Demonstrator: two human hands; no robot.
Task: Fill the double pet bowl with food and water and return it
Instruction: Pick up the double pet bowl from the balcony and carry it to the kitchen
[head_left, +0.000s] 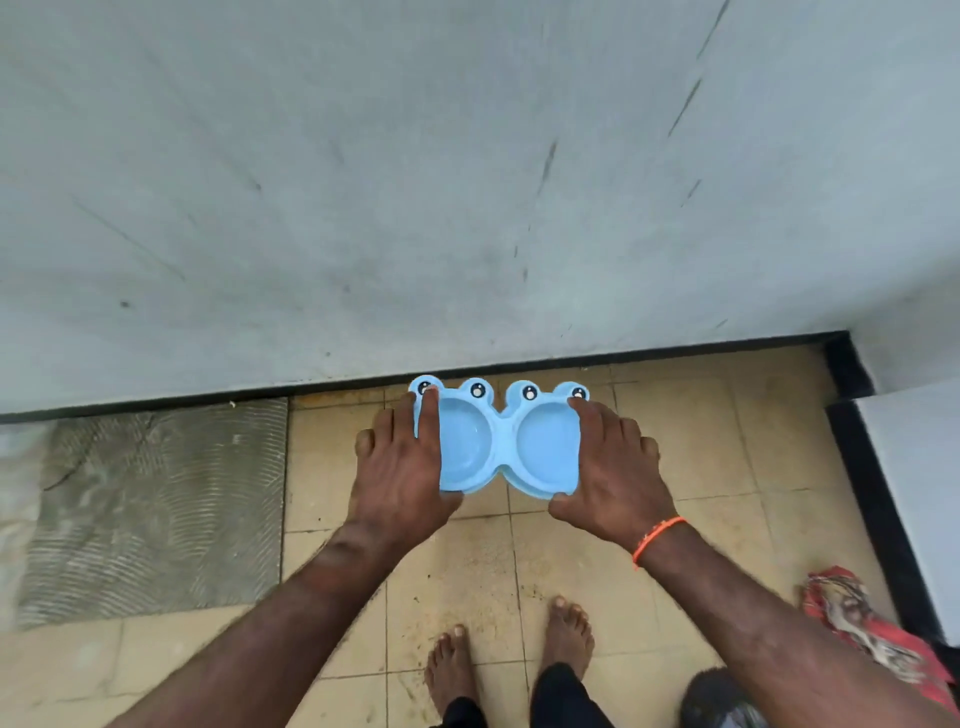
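A light blue double pet bowl (503, 441) with cartoon eyes along its far rim is at the foot of the wall, over the tiled floor. Both of its round wells look bare, with no food or water in them. My left hand (400, 467) grips the bowl's left end, one finger laid over the rim and the thumb under the near edge. My right hand (610, 470) grips the right end the same way; an orange thread is tied around that wrist. Whether the bowl rests on the floor or is lifted off it, I cannot tell.
A grey-white wall (467, 182) with a black skirting strip stands right behind the bowl. A rough grey cement patch (156, 509) covers the floor at left. My bare feet (509, 654) stand on beige tiles below. A red patterned cloth (872, 634) lies at right near a white panel (919, 493).
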